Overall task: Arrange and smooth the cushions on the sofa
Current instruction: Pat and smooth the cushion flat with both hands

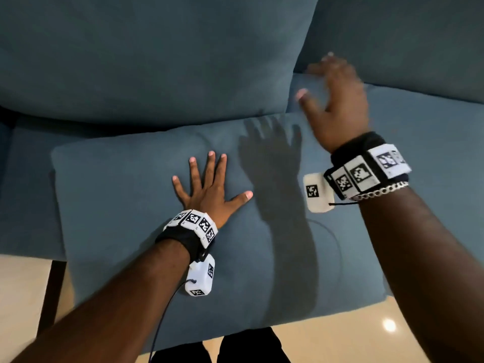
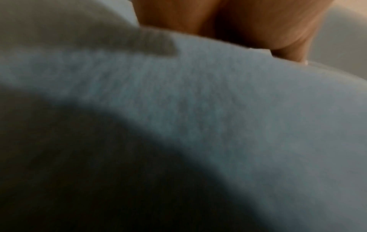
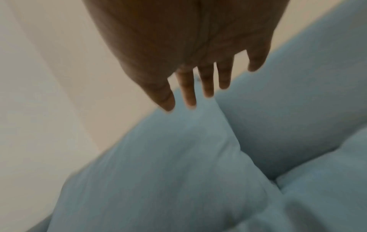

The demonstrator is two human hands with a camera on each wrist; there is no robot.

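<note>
Left hand (image 1: pixel 209 189) is flat on the cushion (image 1: pixel 125 205), fingers (image 1: pixel 210 163) straight and fanned apart, thumb out to the side, palm pressing into the blue fabric. Nothing is gripped there. The left wrist view agrees: the heel of the hand is down on the cloth, with little else to read.

Right hand (image 1: pixel 337 106) is up off the fabric, blurred, fingers (image 3: pixel 189 92) straight with small gaps between them, holding nothing. The right wrist view shows daylight between those fingertips and the cushions beneath, so it hovers rather than touches.

The cushion lies on the sofa seat directly under the left palm, its long axis running left to right, crosswise to the way the left fingers point. From the left fingertips its left end is off to the little-finger side and its right end stretches away past the thumb, under the right forearm. Beyond the fingertips rises the back cushion (image 1: pixel 157 61), and a second back cushion (image 1: pixel 419 43) stands just beyond the right fingertips, the seam between the two lying close to the right thumb.

So the left hand is the nearer one, already in contact at about the middle of the cushion's length. My read: a smoothing stroke should run along that long axis, outward from the palm, while the right hand seems headed for the far edge by the seam.
</note>
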